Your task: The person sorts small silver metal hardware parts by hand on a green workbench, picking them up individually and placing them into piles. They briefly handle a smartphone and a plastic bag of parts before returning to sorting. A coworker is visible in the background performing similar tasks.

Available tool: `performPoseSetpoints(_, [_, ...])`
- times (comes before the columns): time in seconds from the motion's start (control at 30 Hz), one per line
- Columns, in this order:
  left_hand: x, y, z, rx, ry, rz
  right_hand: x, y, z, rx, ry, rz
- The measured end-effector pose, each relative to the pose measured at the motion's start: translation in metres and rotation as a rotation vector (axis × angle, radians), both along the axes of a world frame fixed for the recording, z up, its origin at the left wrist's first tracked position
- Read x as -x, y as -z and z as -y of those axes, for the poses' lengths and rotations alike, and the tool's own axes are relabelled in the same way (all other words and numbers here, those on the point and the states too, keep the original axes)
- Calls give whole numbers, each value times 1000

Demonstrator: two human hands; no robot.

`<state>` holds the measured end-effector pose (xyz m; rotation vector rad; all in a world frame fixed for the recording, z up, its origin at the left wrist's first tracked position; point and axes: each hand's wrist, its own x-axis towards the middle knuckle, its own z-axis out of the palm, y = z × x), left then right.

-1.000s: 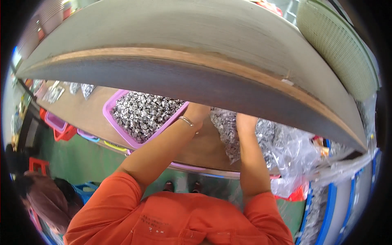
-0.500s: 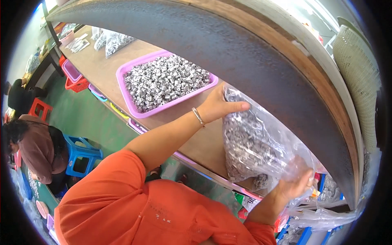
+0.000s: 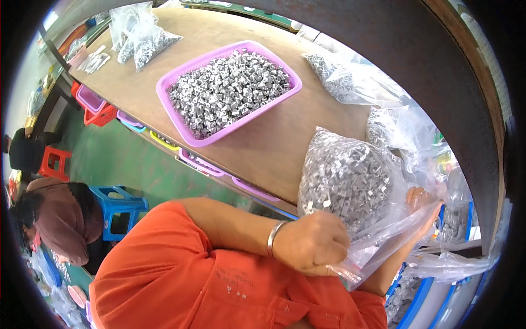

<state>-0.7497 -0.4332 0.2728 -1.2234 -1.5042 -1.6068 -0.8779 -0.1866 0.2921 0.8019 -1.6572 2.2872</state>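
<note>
A clear plastic bag [image 3: 350, 183] full of small grey metal pieces stands on the brown table right in front of me, its mouth toward my body. My left hand [image 3: 313, 242] is closed on the near left edge of the bag's mouth, the film bunched under the fingers. At the far right side of the mouth my right hand [image 3: 421, 202] has its fingers curled around the film; the plastic partly covers it. The mouth is stretched between both hands. Beyond the bag, to the left, a pink basket [image 3: 189, 131] holds a heap of small silver metal parts.
More filled plastic bags lie at the table's far left [image 3: 145, 41] and right side [image 3: 339, 82]. A dark metal beam [image 3: 455, 60] arches over the right. Blue bins [image 3: 408, 312] stand at lower right. A person in brown [image 3: 60, 219] sits left near a blue stool [image 3: 118, 211].
My left hand has moved from the bag's far top corner to its near mouth edge. My right hand has shifted up and right. The view has shifted, showing more of the table.
</note>
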Motion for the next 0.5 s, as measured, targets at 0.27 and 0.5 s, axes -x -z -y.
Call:
performPoseSetpoints(0.27, [-17,13,9,-53,-97,88,-35,27,41,-531,210,-202])
performPoseSetpoints(0.5, [-29,9,25,-64,-96,248,-54,21,60,-508,422,-8])
